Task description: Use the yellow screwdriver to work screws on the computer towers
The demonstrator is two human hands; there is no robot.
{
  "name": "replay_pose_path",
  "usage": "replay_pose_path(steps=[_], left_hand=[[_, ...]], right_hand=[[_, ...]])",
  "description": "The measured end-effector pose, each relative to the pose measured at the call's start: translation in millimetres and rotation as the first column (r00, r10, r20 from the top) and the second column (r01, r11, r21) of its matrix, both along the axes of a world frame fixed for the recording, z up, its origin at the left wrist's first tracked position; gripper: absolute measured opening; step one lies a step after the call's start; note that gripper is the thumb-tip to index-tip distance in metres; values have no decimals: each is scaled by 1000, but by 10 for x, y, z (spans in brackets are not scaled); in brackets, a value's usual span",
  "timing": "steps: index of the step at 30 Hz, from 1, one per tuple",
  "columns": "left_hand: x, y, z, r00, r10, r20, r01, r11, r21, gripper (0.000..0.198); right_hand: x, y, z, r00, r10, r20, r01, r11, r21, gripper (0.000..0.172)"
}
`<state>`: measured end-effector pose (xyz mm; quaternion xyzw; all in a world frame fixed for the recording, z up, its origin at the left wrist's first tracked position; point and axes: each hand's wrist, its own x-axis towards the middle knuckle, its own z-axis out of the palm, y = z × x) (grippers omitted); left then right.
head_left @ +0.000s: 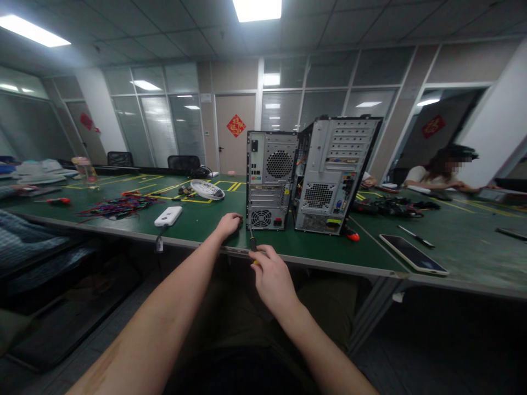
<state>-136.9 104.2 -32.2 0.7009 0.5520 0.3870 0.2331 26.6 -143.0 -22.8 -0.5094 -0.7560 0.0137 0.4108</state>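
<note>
My right hand (274, 274) is closed around a screwdriver (253, 243) with a black and yellow handle. Its shaft points up at the lower left corner of the smaller computer tower (267, 189), whose back panel faces me; I cannot tell whether the tip sits on a screw. My left hand (229, 226) rests on the table just left of that tower, fingers loosely extended toward its side and partly hidden. No object shows in it. A larger, taller computer tower (329, 175) stands to the right, its back also toward me.
Left on the green table (197, 225) lie a white power bank (168, 216), a bundle of coloured wires (123, 206) and a red screwdriver (60, 201). To the right are a phone (413, 254), a pen-like tool (415, 236) and black cables (395, 207). Another person (436, 170) sits far right.
</note>
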Motion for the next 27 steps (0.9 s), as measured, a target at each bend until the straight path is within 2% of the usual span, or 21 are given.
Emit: replay_pose_path(steps=[9, 18, 24, 27], left_hand=[[0, 10, 0, 1000, 3, 11, -3, 1000, -9, 38], [2, 2, 5, 1000, -2, -20, 2, 1000, 9, 39], [-4, 17, -13, 1000, -1, 12, 1, 1000, -8, 39], [-10, 41, -27, 1000, -9, 14, 9, 1000, -8, 39]], right_hand=[[-11, 22, -3, 996, 29, -81, -31, 999, -23, 26], [-12, 0, 29, 999, 38, -35, -39, 999, -33, 34], [-22, 7, 9, 995, 29, -91, -31, 999, -21, 22], [-28, -9, 27, 995, 15, -94, -18, 999, -34, 22]])
